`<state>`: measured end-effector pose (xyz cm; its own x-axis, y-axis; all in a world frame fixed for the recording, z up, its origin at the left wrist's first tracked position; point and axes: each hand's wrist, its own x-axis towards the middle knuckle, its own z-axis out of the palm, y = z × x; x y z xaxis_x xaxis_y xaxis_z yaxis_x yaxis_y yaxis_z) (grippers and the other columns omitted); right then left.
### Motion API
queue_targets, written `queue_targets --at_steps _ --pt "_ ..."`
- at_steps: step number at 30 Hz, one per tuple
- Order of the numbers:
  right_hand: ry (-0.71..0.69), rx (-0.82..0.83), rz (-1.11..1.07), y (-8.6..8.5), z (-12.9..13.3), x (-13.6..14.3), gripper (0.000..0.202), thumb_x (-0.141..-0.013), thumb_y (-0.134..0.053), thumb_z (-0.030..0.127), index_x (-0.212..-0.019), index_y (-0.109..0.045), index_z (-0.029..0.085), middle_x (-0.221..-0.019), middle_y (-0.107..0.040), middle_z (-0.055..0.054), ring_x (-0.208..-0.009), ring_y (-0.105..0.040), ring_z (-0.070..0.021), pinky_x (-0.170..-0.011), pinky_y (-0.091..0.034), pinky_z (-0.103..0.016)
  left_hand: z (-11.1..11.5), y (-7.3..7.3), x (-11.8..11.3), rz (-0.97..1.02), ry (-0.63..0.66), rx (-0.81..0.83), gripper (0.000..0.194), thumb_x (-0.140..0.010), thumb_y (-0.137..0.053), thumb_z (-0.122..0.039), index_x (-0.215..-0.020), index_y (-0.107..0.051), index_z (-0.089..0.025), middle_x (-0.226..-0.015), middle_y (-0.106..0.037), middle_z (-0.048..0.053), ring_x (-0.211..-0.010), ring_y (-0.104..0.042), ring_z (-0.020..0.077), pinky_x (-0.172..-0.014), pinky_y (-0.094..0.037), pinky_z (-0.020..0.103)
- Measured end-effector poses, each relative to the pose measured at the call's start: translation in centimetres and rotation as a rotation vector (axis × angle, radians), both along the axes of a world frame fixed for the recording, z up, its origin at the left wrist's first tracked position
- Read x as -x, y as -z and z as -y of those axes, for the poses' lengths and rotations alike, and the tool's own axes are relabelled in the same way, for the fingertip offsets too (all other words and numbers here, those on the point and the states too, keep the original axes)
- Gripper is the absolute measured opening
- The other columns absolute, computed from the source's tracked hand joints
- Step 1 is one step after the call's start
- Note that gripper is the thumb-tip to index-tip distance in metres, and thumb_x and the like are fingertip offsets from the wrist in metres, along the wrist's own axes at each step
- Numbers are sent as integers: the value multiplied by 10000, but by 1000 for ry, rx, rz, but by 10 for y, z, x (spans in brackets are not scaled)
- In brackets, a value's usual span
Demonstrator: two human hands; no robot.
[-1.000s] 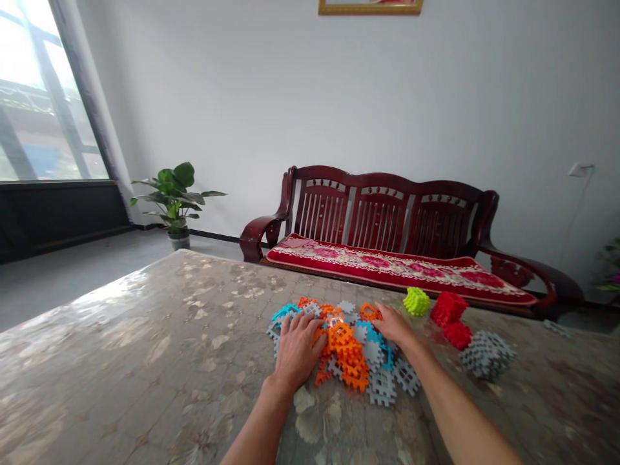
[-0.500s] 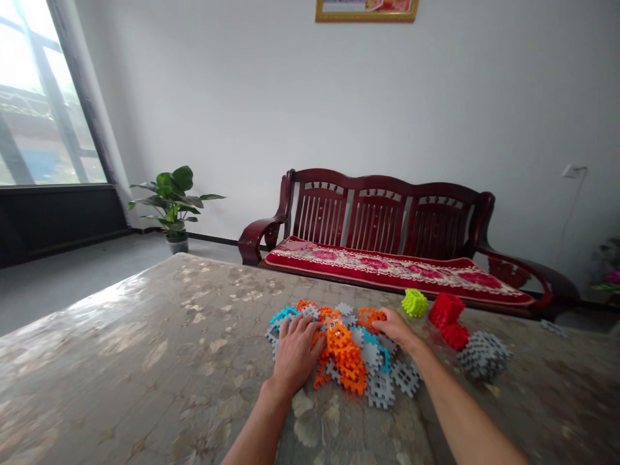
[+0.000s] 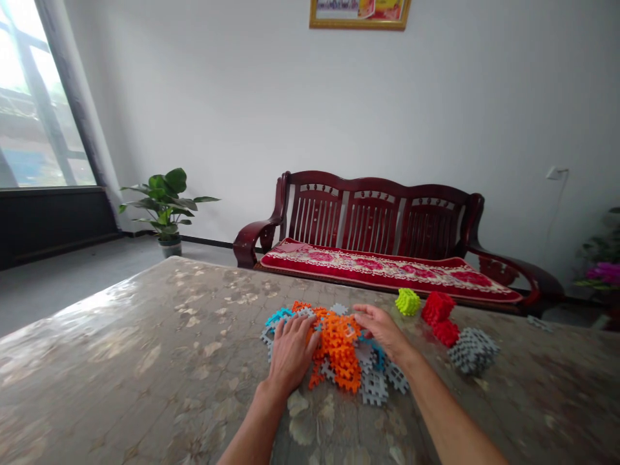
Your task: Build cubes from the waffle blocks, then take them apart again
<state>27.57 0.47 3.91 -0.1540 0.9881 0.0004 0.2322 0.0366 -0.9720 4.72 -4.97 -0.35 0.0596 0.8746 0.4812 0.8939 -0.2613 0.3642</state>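
A heap of notched plastic pieces lies on the patterned table. Orange pieces are stacked in its middle, with blue pieces at the left edge and grey pieces at the near right. My left hand rests on the heap's left side, fingers spread, holding nothing that shows. Over the right side is my right hand, its fingers apart beside the orange stack, with no piece visible in it.
Right of the heap stand a yellow-green cube, red blocks and a grey block. A flat grey piece lies farther right. Behind the table is a wooden bench; a potted plant stands at the back left.
My right hand has moved left and let go of the orange piece, which now lies on the orange stack. My left hand stays on the heap. The view has shifted slightly.
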Motion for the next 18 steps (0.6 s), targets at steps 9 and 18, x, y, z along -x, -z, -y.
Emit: queue_targets --at_steps 9,18 --pt "692 -610 450 23 36 -78 498 -772 -512 413 -1206 -564 174 -1163 -630 -134 -1066 -563 -275 -969 -419 -438 -2 1 1 -44 36 27 387 -931 -425 -429 -1268 -579 -320 -1306 -614 18 -1278 -472 244 -1115 -258 475" --pt "1166 -573 721 39 66 -170 977 -690 -600 631 -1436 -328 62 -1385 -417 -276 -1262 -379 -438 -1018 -296 -554 -3 3 2 -54 36 21 367 -921 -443 -404 -1238 -603 -310 -1271 -640 19 -1279 -478 240 -1121 -261 467"
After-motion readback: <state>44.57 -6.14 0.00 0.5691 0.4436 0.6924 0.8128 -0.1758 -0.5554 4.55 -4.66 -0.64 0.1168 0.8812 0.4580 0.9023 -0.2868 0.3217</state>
